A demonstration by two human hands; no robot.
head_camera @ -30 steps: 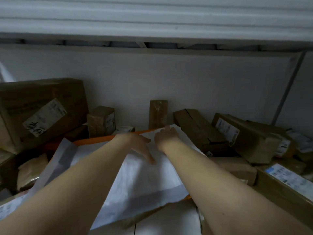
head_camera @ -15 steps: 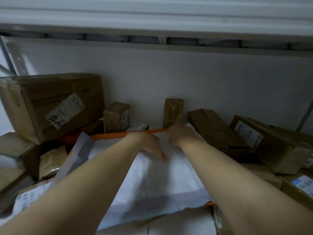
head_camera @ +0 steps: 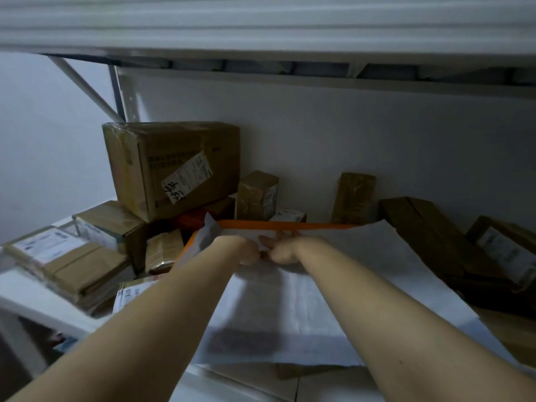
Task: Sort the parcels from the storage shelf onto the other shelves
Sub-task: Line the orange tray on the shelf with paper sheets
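A large white bag parcel (head_camera: 278, 309) lies on top of the pile on the storage shelf, over a flat parcel with an orange edge (head_camera: 290, 226). Both my arms reach over it. My left hand (head_camera: 245, 252) is curled on the bag near its far edge. My right hand (head_camera: 285, 250) sits right beside it, touching it, with its fingers curled into the same part of the bag. What the fingertips hold underneath is hidden.
A big taped carton (head_camera: 174, 166) stands at the back left, with a small box (head_camera: 256, 195) and an upright box (head_camera: 352, 197) along the wall. Long brown boxes (head_camera: 420, 227) lie to the right, flat parcels (head_camera: 66, 262) to the left. The upper shelf (head_camera: 261, 30) hangs low overhead.
My view has swung left, so the boxes sit further right in frame. My two hands have come together at the far part of the white bag, and my left fingers have curled.
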